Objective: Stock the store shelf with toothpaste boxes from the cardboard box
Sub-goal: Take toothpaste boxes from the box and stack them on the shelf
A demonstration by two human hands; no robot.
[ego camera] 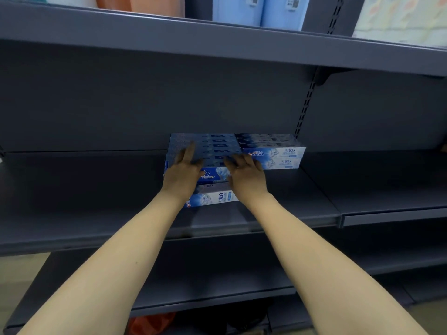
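Two bare hands reach forward onto a dark grey shelf (72,189), both with fingers spread and fairly straight, laid flat on a stack of toothpaste boxes (205,151). The left hand (182,174) covers the stack's left end, its fingers blurred and pointing toward the back panel. The right hand (245,174) rests just beside it, palm down on the same stack, fingers angled left toward the other hand. Neither hand curls around a box; they press or touch the tops.

Under and between the hands, blue box fronts show, and directly below the wrists one white-and-blue box (212,198) sits at the front of the stack, its printed face turned outward. Beyond the right hand, further right, a second stack (273,153) stands against the back panel, touching the first, its white fronts carrying red and blue lettering. A slotted upright (306,102) runs up the back panel above that stack.

Above the hands, an upper shelf (217,42) carries pale blue packages (258,8) and an orange one (140,3). Below the forearms lie lower shelves (217,291), with something red-orange (151,322) near the floor.
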